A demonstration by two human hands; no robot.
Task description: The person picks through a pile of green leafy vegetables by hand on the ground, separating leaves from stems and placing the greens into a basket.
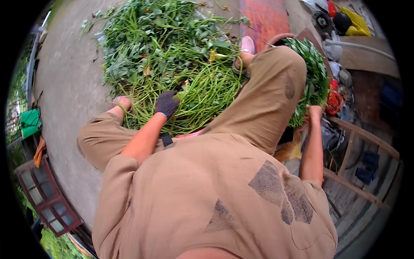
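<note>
A broad heap of leafy green stems [159, 47] lies on the ground between my legs. My left hand [167, 103], in a dark knitted glove, rests on the near part of the heap, its fingers bent around some stems. To my right, a bunch of leafy greens [314, 71] fills a round brown container [282, 37] beside my knee. My bare right hand [314, 113] is closed at the near end of that bunch, with its fingertips partly hidden.
A red board [265, 19] lies beyond my right foot. On the right are a wooden frame [364, 136], a yellow bag [355, 21] and mixed clutter. Grey concrete [64, 86] stretches along the left, with a framed window panel [48, 196] near its edge.
</note>
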